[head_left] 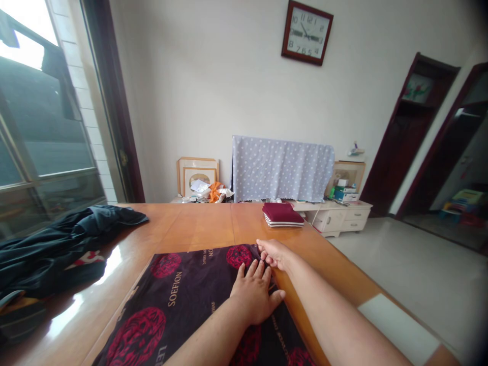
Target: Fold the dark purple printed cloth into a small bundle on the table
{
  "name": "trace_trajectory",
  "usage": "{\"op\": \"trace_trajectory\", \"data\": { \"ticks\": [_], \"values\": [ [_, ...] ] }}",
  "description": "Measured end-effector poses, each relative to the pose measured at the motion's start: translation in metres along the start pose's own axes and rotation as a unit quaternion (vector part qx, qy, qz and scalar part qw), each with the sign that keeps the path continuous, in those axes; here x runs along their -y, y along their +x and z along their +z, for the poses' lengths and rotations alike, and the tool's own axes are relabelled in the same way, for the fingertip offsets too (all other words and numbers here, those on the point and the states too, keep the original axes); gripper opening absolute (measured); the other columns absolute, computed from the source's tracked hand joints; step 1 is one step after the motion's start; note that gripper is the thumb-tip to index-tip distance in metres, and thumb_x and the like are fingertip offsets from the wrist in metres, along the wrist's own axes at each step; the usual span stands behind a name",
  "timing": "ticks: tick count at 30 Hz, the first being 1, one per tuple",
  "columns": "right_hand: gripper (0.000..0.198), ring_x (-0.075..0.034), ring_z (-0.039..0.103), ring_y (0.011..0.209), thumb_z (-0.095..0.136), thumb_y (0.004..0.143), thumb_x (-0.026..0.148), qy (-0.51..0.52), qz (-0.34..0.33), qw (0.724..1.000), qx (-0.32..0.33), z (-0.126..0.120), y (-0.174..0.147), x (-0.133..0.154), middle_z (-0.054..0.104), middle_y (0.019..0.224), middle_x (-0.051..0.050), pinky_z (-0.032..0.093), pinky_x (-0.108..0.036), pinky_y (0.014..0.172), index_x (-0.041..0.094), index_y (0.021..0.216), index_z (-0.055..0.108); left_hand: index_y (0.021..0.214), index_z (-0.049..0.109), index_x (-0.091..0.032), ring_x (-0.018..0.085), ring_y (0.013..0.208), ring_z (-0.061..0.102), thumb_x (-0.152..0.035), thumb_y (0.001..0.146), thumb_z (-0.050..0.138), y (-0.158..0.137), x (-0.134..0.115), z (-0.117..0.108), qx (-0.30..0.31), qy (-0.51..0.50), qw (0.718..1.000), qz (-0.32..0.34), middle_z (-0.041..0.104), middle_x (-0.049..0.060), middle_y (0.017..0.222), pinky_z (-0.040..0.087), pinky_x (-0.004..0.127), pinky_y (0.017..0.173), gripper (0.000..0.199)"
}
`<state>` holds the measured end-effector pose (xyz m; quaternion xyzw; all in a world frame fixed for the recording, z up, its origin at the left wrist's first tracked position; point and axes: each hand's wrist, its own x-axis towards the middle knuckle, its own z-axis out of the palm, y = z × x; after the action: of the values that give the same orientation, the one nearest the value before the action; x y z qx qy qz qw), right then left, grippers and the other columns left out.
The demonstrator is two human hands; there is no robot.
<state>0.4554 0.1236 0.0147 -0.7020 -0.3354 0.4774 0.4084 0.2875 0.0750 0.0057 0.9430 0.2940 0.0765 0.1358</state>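
Note:
A black cloth [190,300] with red round patterns and gold lettering lies spread over the near part of the wooden table. Flat on its right side rests my left hand [254,295], fingers spread and palm down. At the cloth's far right corner, my right hand [272,254] pinches the edge between thumb and curled fingers. The cloth's near end runs out of view below my forearms. Whether it is a garment or a plain piece of fabric I cannot tell.
The wooden table [213,223] carries a folded dark red and striped stack [282,215] at its far right. Dark clothes [64,249] are heaped along the left. A pale sheet [398,328] lies at the right edge. Beyond stands a white cabinet [343,221].

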Motion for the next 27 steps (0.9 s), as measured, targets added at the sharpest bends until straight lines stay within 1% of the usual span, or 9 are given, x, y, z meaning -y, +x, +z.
{"op": "trace_trajectory", "data": {
  "ticks": [3, 6, 8, 11, 15, 19, 21, 24, 27],
  "values": [
    [0.040, -0.005, 0.019, 0.035, 0.046, 0.096, 0.054, 0.001, 0.013, 1.000, 0.023, -0.004, 0.005, 0.002, 0.046, 0.051, 0.005, 0.007, -0.017, 0.038, 0.020, 0.075, 0.052, 0.156, 0.037, -0.022, 0.034, 0.154, 0.016, -0.076, 0.091, 0.013, 0.000, 0.000, 0.000, 0.006, -0.003, 1.000, -0.001, 0.026, 0.010, 0.165, 0.012, 0.063, 0.121, 0.089],
    [0.039, -0.006, 0.018, 0.035, 0.042, 0.098, 0.055, 0.005, 0.015, 0.999, 0.036, -0.006, 0.010, 0.004, 0.046, 0.052, 0.006, 0.008, -0.017, 0.039, 0.021, 0.083, 0.054, 0.156, 0.038, -0.022, 0.034, 0.154, 0.015, -0.077, 0.091, 0.014, 0.000, 0.000, 0.000, 0.008, -0.005, 1.000, -0.001, 0.028, 0.010, 0.164, 0.011, 0.064, 0.121, 0.088],
    [0.038, -0.006, 0.018, 0.035, 0.040, 0.099, 0.053, 0.004, 0.011, 1.000, 0.029, -0.007, 0.012, 0.004, 0.046, 0.052, 0.006, 0.010, -0.017, 0.039, 0.021, 0.087, 0.056, 0.156, 0.038, -0.022, 0.034, 0.154, 0.014, -0.077, 0.091, 0.014, 0.000, 0.001, 0.000, 0.010, -0.006, 1.000, -0.002, 0.028, 0.010, 0.164, 0.011, 0.064, 0.121, 0.088],
    [0.036, -0.006, 0.022, 0.036, 0.040, 0.098, 0.050, -0.011, -0.004, 1.000, -0.006, -0.007, 0.016, 0.001, 0.049, 0.054, 0.004, 0.012, -0.018, 0.040, 0.020, 0.088, 0.056, 0.155, 0.039, -0.022, 0.034, 0.154, 0.013, -0.076, 0.092, 0.014, 0.000, 0.000, -0.001, 0.016, -0.007, 1.000, -0.001, 0.028, 0.010, 0.164, 0.010, 0.064, 0.121, 0.087],
    [0.024, -0.009, 0.037, 0.044, 0.048, 0.093, 0.038, -0.050, -0.065, 0.994, -0.074, -0.006, 0.024, -0.002, 0.056, 0.062, 0.001, 0.022, -0.020, 0.043, 0.019, 0.084, 0.057, 0.155, 0.040, -0.021, 0.034, 0.154, 0.014, -0.076, 0.092, 0.012, 0.000, 0.000, -0.002, 0.016, -0.007, 1.000, -0.002, 0.029, 0.011, 0.164, 0.010, 0.064, 0.121, 0.088],
    [0.008, -0.013, 0.053, 0.068, 0.057, 0.084, 0.023, -0.109, -0.155, 0.976, -0.108, -0.006, 0.034, 0.000, 0.064, 0.074, 0.001, 0.034, -0.021, 0.058, 0.020, 0.078, 0.061, 0.154, 0.041, -0.022, 0.033, 0.154, 0.015, -0.076, 0.092, 0.013, 0.000, 0.001, -0.001, 0.009, -0.012, 1.000, -0.005, 0.029, 0.011, 0.164, 0.011, 0.064, 0.121, 0.087],
    [0.012, -0.014, 0.053, 0.074, 0.060, 0.080, 0.018, -0.141, -0.183, 0.967, -0.103, -0.006, 0.039, 0.002, 0.063, 0.070, 0.002, 0.035, -0.021, 0.063, 0.019, 0.069, 0.061, 0.154, 0.041, -0.022, 0.034, 0.154, 0.015, -0.076, 0.092, 0.013, 0.000, 0.001, -0.001, 0.007, -0.015, 1.000, -0.005, 0.029, 0.011, 0.164, 0.012, 0.064, 0.121, 0.087],
    [0.021, -0.014, 0.050, 0.069, 0.063, 0.075, 0.016, -0.180, -0.202, 0.959, -0.078, -0.006, 0.047, 0.003, 0.056, 0.056, 0.003, 0.033, -0.023, 0.064, 0.018, 0.055, 0.057, 0.154, 0.042, -0.022, 0.034, 0.154, 0.016, -0.077, 0.092, 0.013, -0.001, 0.001, -0.001, 0.003, -0.017, 1.000, -0.004, 0.030, 0.011, 0.163, 0.012, 0.064, 0.121, 0.088],
    [0.017, -0.013, 0.049, 0.064, 0.065, 0.069, 0.016, -0.195, -0.201, 0.958, -0.061, -0.005, 0.050, 0.002, 0.054, 0.052, 0.004, 0.033, -0.023, 0.063, 0.018, 0.054, 0.058, 0.154, 0.042, -0.023, 0.034, 0.154, 0.016, -0.076, 0.092, 0.014, -0.001, 0.001, 0.000, 0.003, -0.015, 1.000, -0.002, 0.031, 0.010, 0.163, 0.011, 0.064, 0.121, 0.086]
  ]
}}
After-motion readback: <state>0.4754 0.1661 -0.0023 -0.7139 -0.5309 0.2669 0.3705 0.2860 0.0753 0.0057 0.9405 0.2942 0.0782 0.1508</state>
